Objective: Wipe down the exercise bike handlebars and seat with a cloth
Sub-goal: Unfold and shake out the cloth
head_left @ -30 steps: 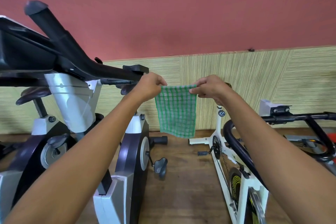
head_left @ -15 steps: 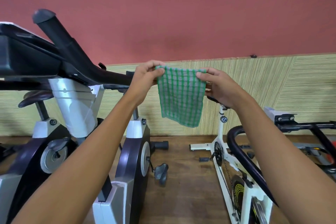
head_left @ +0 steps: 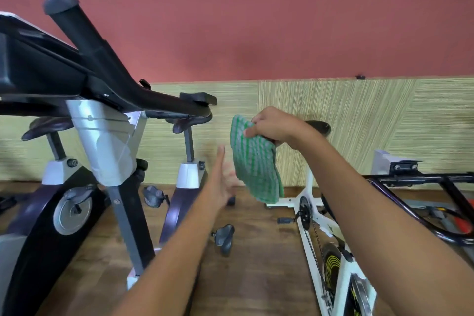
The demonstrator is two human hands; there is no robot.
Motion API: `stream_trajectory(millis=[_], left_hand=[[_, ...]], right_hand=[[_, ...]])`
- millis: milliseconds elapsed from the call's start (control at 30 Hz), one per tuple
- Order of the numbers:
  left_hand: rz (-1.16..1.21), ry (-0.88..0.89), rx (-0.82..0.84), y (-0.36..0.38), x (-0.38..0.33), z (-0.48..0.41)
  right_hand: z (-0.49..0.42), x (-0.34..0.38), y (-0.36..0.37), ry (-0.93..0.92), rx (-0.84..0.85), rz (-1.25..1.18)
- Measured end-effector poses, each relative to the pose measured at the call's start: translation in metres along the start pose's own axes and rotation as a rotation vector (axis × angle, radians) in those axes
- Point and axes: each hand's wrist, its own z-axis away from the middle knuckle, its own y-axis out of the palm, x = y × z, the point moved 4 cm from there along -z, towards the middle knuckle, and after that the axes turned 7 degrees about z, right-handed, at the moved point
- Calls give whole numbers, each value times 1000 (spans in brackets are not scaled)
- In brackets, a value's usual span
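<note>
At centre frame the right hand [head_left: 275,127] pinches the top edge of the green checked cloth [head_left: 255,161], which hangs beside the released, blurred left hand [head_left: 223,178], right of the black handlebars [head_left: 102,59].

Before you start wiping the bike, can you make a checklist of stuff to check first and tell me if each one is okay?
1. Cloth in hand: ok. The right hand grips the green checked cloth at its top edge.
2. Cloth folded for wiping: ok. It hangs doubled over.
3. Left hand free: ok. It is open, fingers straight, beside the cloth, holding nothing.
4. Cloth on the black handlebar of the grey exercise bike: not ok. It hangs in the air to the handlebar's right.
5. Handlebar free to wipe: ok. Nothing lies on it.
6. Cloth clean or damp: cannot tell.
</note>
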Motion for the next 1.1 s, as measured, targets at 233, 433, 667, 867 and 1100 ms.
stream_trajectory(millis=[233,433,667,867,1100], left_hand=[[550,-494,165,41,108,-2],[367,-133,-43,20,52,-4],[-136,78,-304,-28,31,-27],[-644,263,-310,1,-11,-5],[-877,385,-207,53,-30,-7]], right_hand=[[-5,-23,-2,186,-44,-196],[3,-72,-33,274,-141,-347],[23,-149,20,472,-94,-549],[11,-132,34,397,-156,-503],[-8,-85,42,243,-116,-343]])
